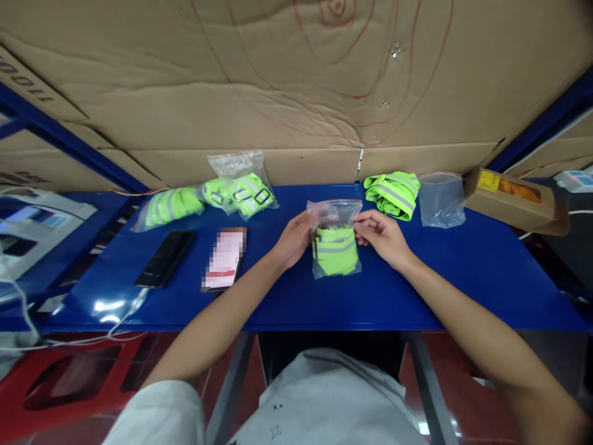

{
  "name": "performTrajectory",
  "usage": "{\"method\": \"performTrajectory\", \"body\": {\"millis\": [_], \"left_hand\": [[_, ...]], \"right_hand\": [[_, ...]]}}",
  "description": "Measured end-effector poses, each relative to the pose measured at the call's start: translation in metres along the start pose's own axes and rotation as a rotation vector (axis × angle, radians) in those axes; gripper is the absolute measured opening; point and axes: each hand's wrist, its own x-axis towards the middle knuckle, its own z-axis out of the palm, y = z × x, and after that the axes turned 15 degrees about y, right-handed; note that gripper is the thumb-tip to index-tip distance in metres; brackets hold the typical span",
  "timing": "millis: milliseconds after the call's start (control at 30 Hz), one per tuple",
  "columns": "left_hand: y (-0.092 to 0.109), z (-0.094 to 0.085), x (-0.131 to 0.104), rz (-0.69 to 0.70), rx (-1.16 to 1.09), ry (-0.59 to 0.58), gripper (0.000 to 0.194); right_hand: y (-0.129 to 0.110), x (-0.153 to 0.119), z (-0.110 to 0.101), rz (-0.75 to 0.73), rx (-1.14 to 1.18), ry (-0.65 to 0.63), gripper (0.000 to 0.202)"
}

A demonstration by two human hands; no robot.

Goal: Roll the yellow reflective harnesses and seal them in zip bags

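Note:
A clear zip bag [336,214] holds a folded lime-yellow reflective strap [334,252] with grey bands, above the blue tabletop in front of me. My left hand [296,238] is closed on the bag's left edge, its fingertips partly behind the plastic. At the opposite edge, my right hand [380,237] pinches the bag near its upper right side. The strap sits in the lower part of the bag. Just beyond my right hand lies a loose folded reflective strap [393,194], with a flat clear bag [441,201] beside it.
Bagged reflective straps [245,193] lie at the back left. A black phone [165,258] with a white cable and a phone with a lit screen [225,258] rest left of my arm. An opened cardboard box [509,201] stands at right. Cardboard [278,117] walls the back.

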Motion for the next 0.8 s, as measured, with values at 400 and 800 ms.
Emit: {"method": "performTrajectory", "body": {"millis": [400, 800], "left_hand": [[-0.005, 0.003, -0.008, -0.089, -0.100, -0.033, 0.050], [-0.005, 0.007, -0.007, -0.077, -0.062, 0.074, 0.040]], "right_hand": [[0.002, 0.001, 0.007, 0.193, 0.023, 0.028, 0.057], [0.000, 0.010, -0.006, 0.074, -0.039, 0.153, 0.053]]}}
